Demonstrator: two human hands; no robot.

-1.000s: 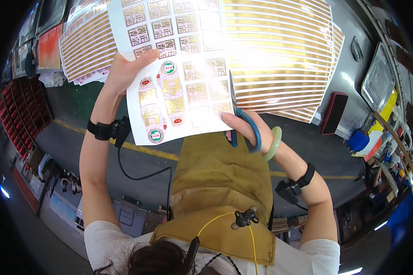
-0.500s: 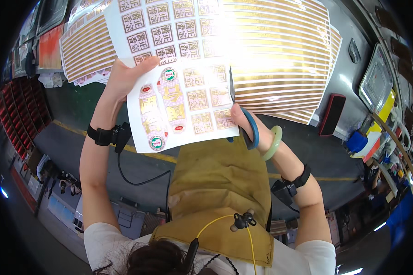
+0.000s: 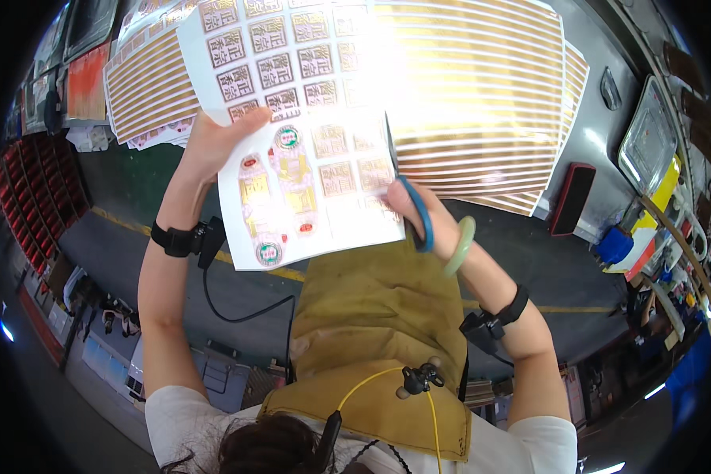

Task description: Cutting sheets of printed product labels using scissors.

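Observation:
My left hand (image 3: 223, 146) grips the left edge of a white sheet printed with gold and purple square labels (image 3: 274, 69), its thumb lying on top and its other fingers hidden beneath. The near part of the sheet also carries two rounded shapes with green, red and gold print. In my right hand (image 3: 434, 221) are scissors with blue handles (image 3: 415, 207), at the sheet's right edge. Their dark blade points away from me along that edge; the other blade is hidden. Glare washes out part of the printing.
Gold-striped sheets (image 3: 490, 118) lie fanned on the metal table at the right, with more striped sheets (image 3: 154, 83) at the left. Further right are a red and black box (image 3: 572, 199), a clear tray (image 3: 648, 130) and a blue object (image 3: 613, 245).
My right hand and the scissors have shifted left and slightly away from me along the sheet's right edge. The sheet's near edge has dropped slightly towards me, still in my left hand.

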